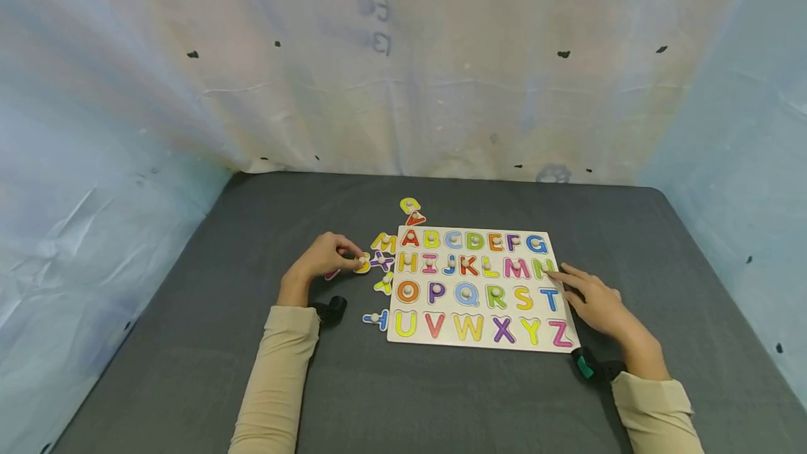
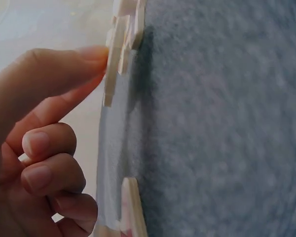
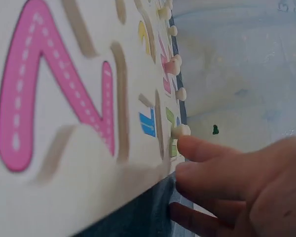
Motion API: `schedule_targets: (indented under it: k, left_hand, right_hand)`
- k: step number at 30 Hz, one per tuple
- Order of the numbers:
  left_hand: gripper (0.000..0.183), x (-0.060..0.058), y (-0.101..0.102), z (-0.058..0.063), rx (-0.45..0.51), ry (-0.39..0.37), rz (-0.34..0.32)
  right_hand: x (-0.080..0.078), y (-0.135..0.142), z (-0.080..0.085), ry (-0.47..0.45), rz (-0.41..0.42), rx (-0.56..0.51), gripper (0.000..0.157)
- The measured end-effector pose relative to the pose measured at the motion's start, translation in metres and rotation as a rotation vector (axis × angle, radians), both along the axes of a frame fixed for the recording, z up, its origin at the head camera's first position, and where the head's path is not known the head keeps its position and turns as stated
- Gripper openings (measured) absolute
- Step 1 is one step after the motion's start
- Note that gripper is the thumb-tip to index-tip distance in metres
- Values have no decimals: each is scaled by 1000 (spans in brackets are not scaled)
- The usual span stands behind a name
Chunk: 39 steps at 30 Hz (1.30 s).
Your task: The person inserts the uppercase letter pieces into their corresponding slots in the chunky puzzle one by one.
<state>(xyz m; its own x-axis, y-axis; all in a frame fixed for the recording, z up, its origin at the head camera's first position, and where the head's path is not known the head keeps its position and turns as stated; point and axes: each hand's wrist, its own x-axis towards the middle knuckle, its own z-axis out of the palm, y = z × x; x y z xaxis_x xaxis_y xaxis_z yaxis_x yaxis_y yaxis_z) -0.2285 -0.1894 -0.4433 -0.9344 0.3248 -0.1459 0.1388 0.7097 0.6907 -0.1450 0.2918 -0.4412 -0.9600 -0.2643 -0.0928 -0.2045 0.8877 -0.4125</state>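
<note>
My left hand (image 1: 323, 256) pinches a yellow letter piece (image 1: 362, 264) between thumb and fingertips, left of the alphabet puzzle board (image 1: 482, 347). In the left wrist view that wooden letter piece (image 2: 112, 69) appears edge-on, and the other fingers curl toward the palm. At the board's right edge is my right hand (image 1: 595, 301), fingers extended, touching near the green N piece (image 1: 542, 269). The right wrist view shows a fingertip against a knob (image 3: 180, 130). Knobbed letters sit in the board from A through R; S, T and the bottom row show bare printed recesses.
Loose pieces lie left of the board: a yellow-orange W or M shape (image 1: 383, 242), a purple X (image 1: 382, 261), a yellow Y (image 1: 383, 284) and a blue T (image 1: 377, 319). A yellow U (image 1: 409, 205) and red V (image 1: 415, 218) lie behind its corner.
</note>
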Motion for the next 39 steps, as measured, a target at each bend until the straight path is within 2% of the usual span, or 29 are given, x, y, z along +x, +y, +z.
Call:
schedule_targets:
  k: [8,15,24,31,35,39]
  left_hand:
    - [20,4,12,10,32,56,-35]
    - [17,9,31,20,60,104,-83]
    - [16,18,60,27,88,108,-174]
    - [17,19,78,27,111,155,-251]
    - [16,19,87,24,131,166,-257]
    - [16,23,100,22,167,140,-262]
  right_hand:
    - [-3,3,-1,-73,12,-61,45]
    - [-4,4,-2,-93,13,-50,46]
    - [-5,5,-1,-120,12,-64,48]
    - [-4,6,1,-122,7,-72,47]
    - [-4,7,0,-110,10,-66,47]
    - [-3,7,0,-110,11,-64,48]
